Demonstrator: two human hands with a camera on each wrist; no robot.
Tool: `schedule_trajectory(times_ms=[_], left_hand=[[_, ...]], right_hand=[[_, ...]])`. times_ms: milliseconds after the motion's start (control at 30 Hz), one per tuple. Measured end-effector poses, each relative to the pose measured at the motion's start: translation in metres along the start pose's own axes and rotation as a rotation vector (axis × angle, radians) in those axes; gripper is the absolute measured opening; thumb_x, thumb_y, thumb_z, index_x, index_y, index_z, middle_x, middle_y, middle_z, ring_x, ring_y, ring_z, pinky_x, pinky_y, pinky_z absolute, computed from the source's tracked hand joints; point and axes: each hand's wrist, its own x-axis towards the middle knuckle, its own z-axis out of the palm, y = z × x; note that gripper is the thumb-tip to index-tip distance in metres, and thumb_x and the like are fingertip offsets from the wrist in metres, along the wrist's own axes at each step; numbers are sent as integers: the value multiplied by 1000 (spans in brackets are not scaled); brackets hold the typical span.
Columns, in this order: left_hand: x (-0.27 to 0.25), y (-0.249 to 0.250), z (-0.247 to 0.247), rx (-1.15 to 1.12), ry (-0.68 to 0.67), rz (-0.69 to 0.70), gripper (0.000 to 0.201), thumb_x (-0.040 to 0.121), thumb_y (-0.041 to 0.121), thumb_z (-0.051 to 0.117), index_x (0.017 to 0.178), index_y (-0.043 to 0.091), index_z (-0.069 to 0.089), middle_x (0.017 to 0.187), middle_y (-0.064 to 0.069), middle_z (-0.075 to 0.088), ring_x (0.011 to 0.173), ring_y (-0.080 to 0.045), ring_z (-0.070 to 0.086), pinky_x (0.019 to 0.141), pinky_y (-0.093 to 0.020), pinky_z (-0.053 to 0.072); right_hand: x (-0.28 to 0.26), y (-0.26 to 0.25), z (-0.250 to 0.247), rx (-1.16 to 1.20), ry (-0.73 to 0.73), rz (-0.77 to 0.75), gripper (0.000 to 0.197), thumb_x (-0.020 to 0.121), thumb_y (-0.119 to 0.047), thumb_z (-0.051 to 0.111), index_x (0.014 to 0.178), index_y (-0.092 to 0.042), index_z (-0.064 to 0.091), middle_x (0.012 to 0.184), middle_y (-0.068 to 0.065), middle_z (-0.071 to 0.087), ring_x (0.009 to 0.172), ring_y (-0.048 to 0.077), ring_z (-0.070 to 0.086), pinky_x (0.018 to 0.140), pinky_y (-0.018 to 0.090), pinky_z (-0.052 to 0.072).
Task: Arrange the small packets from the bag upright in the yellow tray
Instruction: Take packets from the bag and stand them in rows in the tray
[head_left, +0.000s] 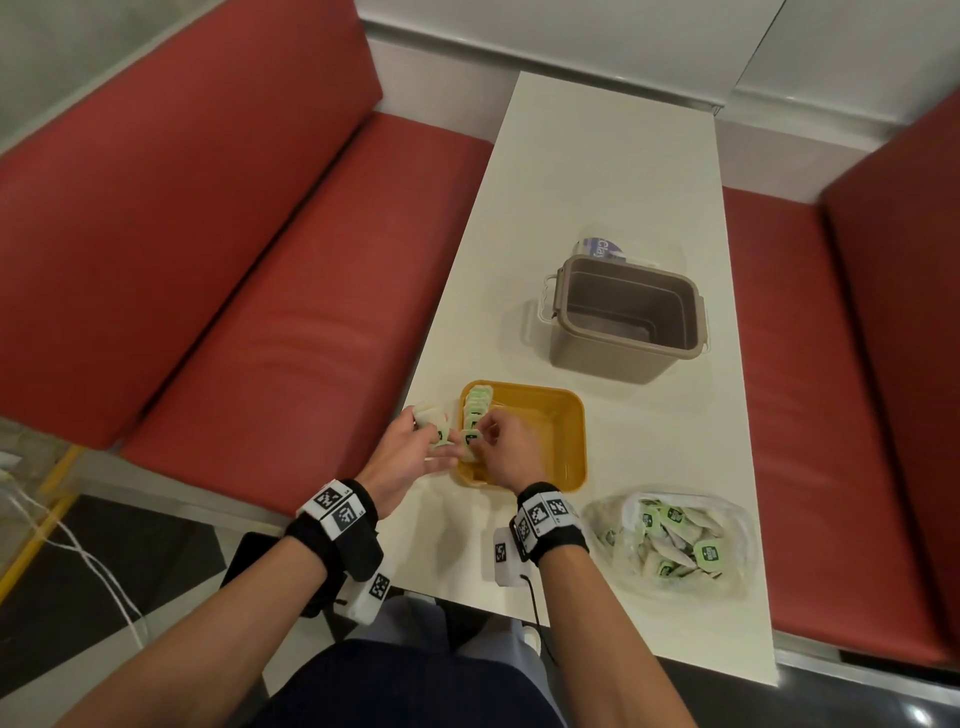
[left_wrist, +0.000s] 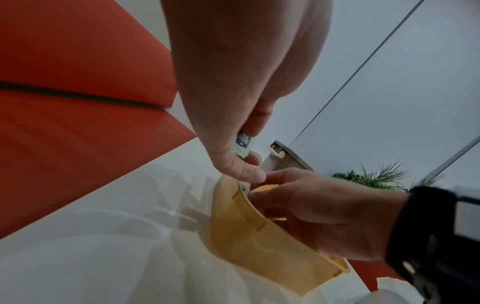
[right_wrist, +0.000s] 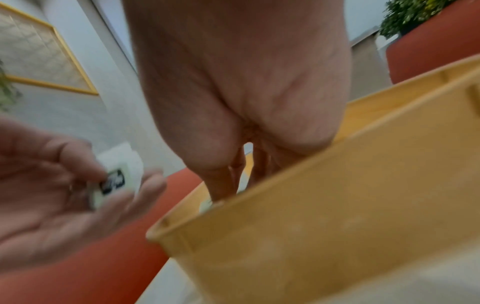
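The yellow tray sits near the table's left edge, with a row of small green-and-white packets standing upright along its left wall. My right hand reaches into the tray's near left corner and pinches a packet at the front end of that row. In the right wrist view its fingers dip behind the tray wall. My left hand hovers just left of the tray and grips a small stack of packets, also seen as packets and packets. The clear bag of packets lies at the near right.
An open taupe bin stands behind the tray, with a clear wrapper behind it. Red bench seats flank the white table. A small white device lies by my right wrist.
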Motion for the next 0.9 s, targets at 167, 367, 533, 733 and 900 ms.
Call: schedule_trajectory(times_ms=[167, 367, 533, 733, 900], left_hand=[[-3, 5, 1, 0, -71, 57, 26, 112, 4, 50, 137, 8, 56, 115, -9, 81, 110, -33, 77, 100, -46, 58], [-5, 13, 3, 4, -122, 89, 30, 110, 6, 58, 139, 8, 56, 125, -12, 78, 119, -30, 75, 107, -45, 56], [-6, 15, 5, -73, -110, 118, 36, 106, 6, 65, 140, 4, 57, 125, -15, 78, 118, -34, 75, 107, -44, 57], [-11, 18, 11, -214, -103, 141, 34, 101, 3, 69, 134, 6, 61, 125, -13, 77, 112, -31, 76, 95, -35, 62], [-14, 20, 12, -184, -157, 153, 40, 100, 4, 72, 137, 6, 57, 127, -19, 75, 113, -34, 76, 99, -40, 62]], right_hand=[[6, 2, 10, -5, 91, 34, 18, 95, -5, 74, 101, -19, 64, 96, 2, 70, 92, 23, 67, 82, 37, 57], [9, 6, 12, 25, 106, 68, 41, 84, -5, 84, 107, -20, 54, 107, 6, 65, 93, 26, 64, 83, 45, 59], [-2, -4, -8, 65, 237, -11, 21, 96, -23, 80, 106, -22, 62, 102, -5, 69, 88, 15, 65, 79, 34, 55], [-38, -47, -44, 705, -51, -45, 22, 107, -40, 67, 111, -21, 78, 103, 7, 78, 87, 15, 73, 82, 40, 64], [-38, -47, -52, 709, 33, -47, 18, 100, -34, 76, 100, -16, 74, 100, 10, 78, 93, 26, 77, 86, 52, 66]])
